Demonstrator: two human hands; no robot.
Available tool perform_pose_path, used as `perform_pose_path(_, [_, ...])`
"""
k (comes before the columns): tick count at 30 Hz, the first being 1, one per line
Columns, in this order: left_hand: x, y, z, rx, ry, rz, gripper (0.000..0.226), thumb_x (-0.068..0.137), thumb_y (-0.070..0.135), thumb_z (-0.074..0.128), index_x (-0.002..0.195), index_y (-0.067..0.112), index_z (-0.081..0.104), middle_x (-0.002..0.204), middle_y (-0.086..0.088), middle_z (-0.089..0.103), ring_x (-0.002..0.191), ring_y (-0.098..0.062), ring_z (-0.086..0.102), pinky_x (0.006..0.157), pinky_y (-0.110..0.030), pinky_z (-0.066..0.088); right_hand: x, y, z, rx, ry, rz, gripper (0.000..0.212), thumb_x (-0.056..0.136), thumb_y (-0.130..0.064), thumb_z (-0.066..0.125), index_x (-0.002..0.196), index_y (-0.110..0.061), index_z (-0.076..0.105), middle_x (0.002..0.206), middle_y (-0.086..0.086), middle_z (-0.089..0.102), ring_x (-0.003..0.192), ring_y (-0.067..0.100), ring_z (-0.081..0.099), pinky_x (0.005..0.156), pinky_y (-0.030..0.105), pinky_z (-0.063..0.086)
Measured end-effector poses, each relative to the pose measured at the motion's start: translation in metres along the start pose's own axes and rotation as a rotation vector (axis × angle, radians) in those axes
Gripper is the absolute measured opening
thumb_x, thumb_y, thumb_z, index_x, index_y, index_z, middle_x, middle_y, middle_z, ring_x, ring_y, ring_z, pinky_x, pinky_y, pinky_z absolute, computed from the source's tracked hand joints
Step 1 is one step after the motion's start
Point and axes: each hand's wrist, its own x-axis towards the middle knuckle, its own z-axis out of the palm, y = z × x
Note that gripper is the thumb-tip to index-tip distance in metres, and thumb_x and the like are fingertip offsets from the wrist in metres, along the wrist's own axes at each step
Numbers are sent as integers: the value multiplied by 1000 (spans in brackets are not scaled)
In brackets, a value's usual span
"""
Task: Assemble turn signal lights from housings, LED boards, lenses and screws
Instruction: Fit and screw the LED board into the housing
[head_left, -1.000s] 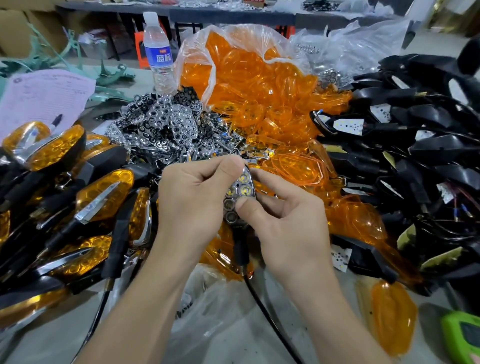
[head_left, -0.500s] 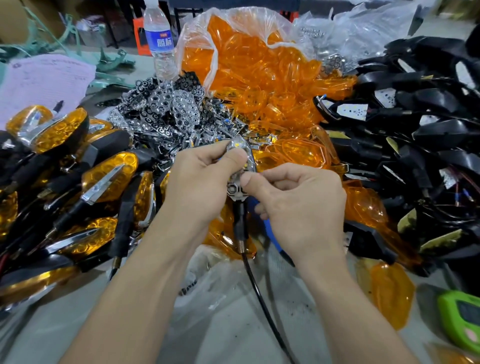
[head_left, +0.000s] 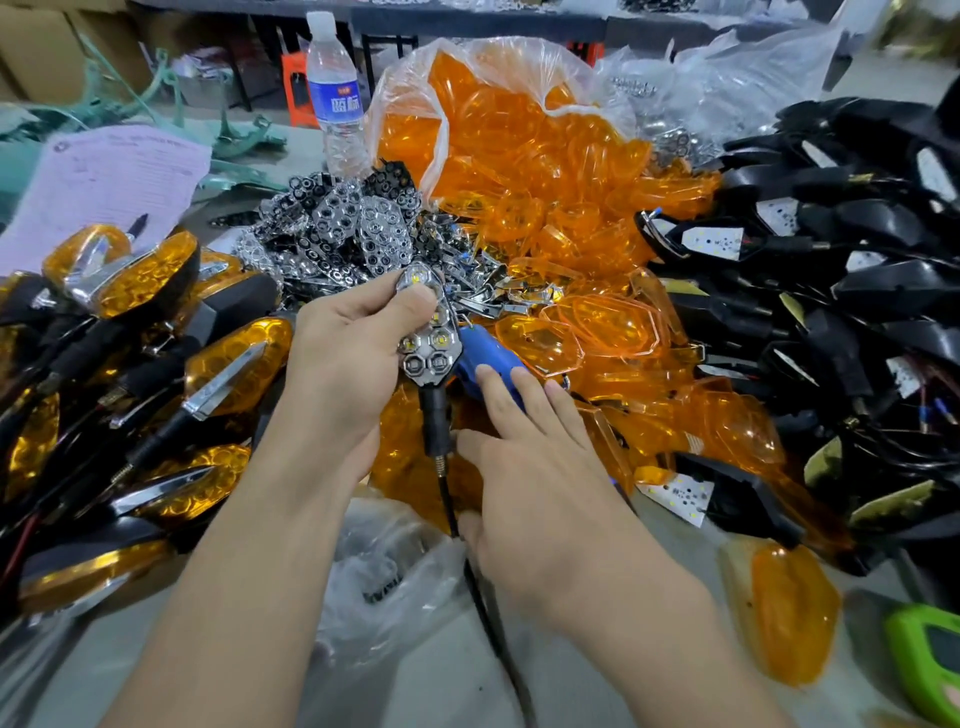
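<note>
L hand (head_left: 343, 364) grips the light (head_left: 431, 348) mid-table, above the orange lenses (head_left: 571, 332). R hand (head_left: 540, 499), fingers straight, touches a blue tool (head_left: 475, 348). Bottle (head_left: 335, 98) label: white Chinese characters on blue, can't read them.

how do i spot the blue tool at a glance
Find the big clear bag of orange lenses at the back, then follow the spilled lenses toward the person. The blue tool lies among them, at the fingertips of the right hand. It is the only blue thing amid the orange.
</note>
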Motion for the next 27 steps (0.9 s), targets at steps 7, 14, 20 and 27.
perform_pose_path(7, [0,1,0,-39,-20,-15,17,101,11,64,112,5,75,102,-18,69,101,-31,65,94,-47,53,3,-1,0,4,-1,-5,39,75,-18,71,112,-29,72,171,6,21,158,27,3,117,33,-32])
perform_pose_path(14, [-5,6,0,-79,-45,3,26,101,9,61,83,13,80,92,-20,66,88,-28,61,81,-39,51,4,13,-8,312,296,225,16,75,-14,82,75,-29,75,145,-7,61,138,15,50,128,29,16])
perform_pose_path(20, [-10,3,13,-79,-71,-34,25,99,6,63,85,15,81,87,-10,73,81,-21,66,70,-29,57,4,26,-21,602,877,581,12,73,-24,77,71,-31,68,64,-22,66,59,2,63,53,15,44])
perform_pose_path(27, [-23,-14,33,95,-182,71,12,87,16,74,83,21,84,79,2,69,75,-10,57,73,-30,48,6,19,-11,816,712,370,19,86,-12,69,90,-27,58,66,-10,65,56,6,55,55,15,38])
